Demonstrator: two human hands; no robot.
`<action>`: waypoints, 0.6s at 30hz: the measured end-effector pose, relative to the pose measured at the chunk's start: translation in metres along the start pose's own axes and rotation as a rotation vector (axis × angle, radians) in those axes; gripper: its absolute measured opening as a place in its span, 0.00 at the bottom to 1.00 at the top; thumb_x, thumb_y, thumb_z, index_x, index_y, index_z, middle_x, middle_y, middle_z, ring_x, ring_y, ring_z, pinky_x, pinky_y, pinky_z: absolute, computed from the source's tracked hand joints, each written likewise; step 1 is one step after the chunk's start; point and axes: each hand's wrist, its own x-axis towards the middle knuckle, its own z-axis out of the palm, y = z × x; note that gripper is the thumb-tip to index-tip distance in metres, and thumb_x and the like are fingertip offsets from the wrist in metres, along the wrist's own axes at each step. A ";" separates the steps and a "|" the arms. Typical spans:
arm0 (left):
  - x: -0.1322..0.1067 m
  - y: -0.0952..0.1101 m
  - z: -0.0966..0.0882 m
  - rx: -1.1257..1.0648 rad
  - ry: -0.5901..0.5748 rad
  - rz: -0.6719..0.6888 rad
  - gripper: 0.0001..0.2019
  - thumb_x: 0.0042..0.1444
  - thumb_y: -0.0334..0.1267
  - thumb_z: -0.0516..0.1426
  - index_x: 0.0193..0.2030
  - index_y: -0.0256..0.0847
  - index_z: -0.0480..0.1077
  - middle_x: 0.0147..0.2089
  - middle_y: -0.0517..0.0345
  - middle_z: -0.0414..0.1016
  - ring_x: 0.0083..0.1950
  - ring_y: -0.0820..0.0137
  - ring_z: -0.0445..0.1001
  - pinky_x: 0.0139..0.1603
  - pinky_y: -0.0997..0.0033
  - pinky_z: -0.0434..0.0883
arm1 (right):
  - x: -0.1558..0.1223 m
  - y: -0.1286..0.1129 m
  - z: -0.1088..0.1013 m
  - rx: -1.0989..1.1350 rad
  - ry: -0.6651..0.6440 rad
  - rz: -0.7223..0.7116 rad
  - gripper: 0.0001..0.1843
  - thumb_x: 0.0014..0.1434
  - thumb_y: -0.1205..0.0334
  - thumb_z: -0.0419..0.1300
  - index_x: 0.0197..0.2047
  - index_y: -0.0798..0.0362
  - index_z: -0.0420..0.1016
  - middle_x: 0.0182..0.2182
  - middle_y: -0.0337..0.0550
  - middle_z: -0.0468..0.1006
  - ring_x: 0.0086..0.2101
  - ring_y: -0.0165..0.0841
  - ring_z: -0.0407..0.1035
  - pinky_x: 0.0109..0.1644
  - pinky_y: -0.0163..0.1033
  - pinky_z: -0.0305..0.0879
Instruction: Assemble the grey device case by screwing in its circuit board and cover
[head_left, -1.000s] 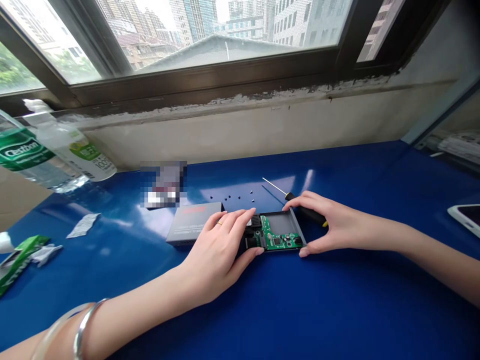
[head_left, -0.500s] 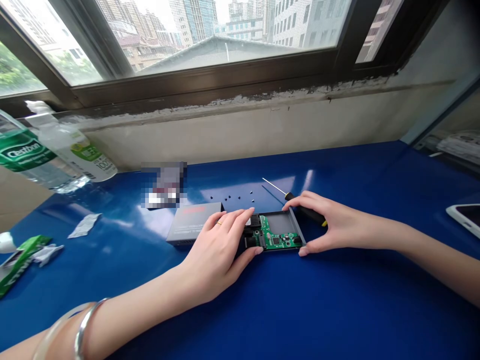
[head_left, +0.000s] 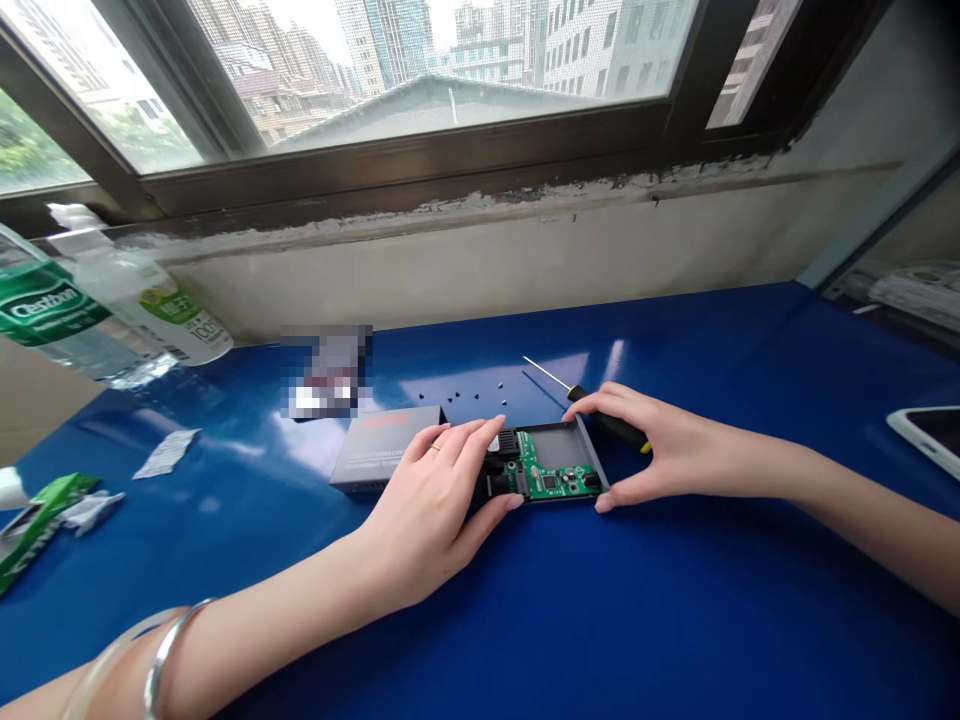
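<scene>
A green circuit board (head_left: 551, 483) lies inside a shallow grey metal casing (head_left: 559, 442) on the blue table. My left hand (head_left: 442, 490) grips the casing's left end, fingers over the far side and thumb at the near edge. At the casing's right end, my right hand (head_left: 637, 445) holds it between thumb and fingertips. Left of the casing sits a grey metal cover (head_left: 390, 445) with red lettering, partly hidden by my left hand. A screwdriver (head_left: 611, 420) with a black and yellow handle lies behind my right hand. Several small screws (head_left: 451, 398) are scattered beyond the casing.
Two plastic bottles (head_left: 161, 300) stand at the back left by the wall. A green wrapper (head_left: 45, 520) and a white scrap (head_left: 166, 454) lie at left. Behind the cover is a blurred-out item (head_left: 334, 365). A phone (head_left: 930, 440) rests at the right edge.
</scene>
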 end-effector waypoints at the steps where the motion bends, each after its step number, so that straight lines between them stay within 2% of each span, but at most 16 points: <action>1: 0.000 0.000 0.000 0.000 0.000 -0.001 0.26 0.65 0.46 0.49 0.65 0.33 0.50 0.60 0.41 0.68 0.58 0.57 0.68 0.59 0.52 0.63 | 0.000 0.000 0.000 -0.002 -0.001 -0.002 0.40 0.43 0.37 0.66 0.57 0.38 0.60 0.54 0.40 0.62 0.52 0.42 0.63 0.50 0.44 0.68; 14: 0.000 -0.001 0.002 0.002 -0.002 -0.008 0.27 0.64 0.47 0.50 0.65 0.33 0.50 0.60 0.42 0.68 0.59 0.58 0.68 0.59 0.53 0.63 | 0.000 0.000 -0.001 -0.012 0.009 0.009 0.40 0.42 0.37 0.66 0.57 0.37 0.60 0.54 0.39 0.62 0.52 0.41 0.63 0.52 0.44 0.67; 18: 0.000 -0.001 0.001 -0.001 -0.010 -0.014 0.28 0.64 0.47 0.50 0.65 0.34 0.50 0.61 0.42 0.67 0.59 0.58 0.67 0.60 0.53 0.63 | 0.001 0.000 -0.001 -0.017 0.004 0.013 0.41 0.42 0.37 0.66 0.57 0.36 0.60 0.54 0.39 0.62 0.53 0.42 0.63 0.55 0.47 0.65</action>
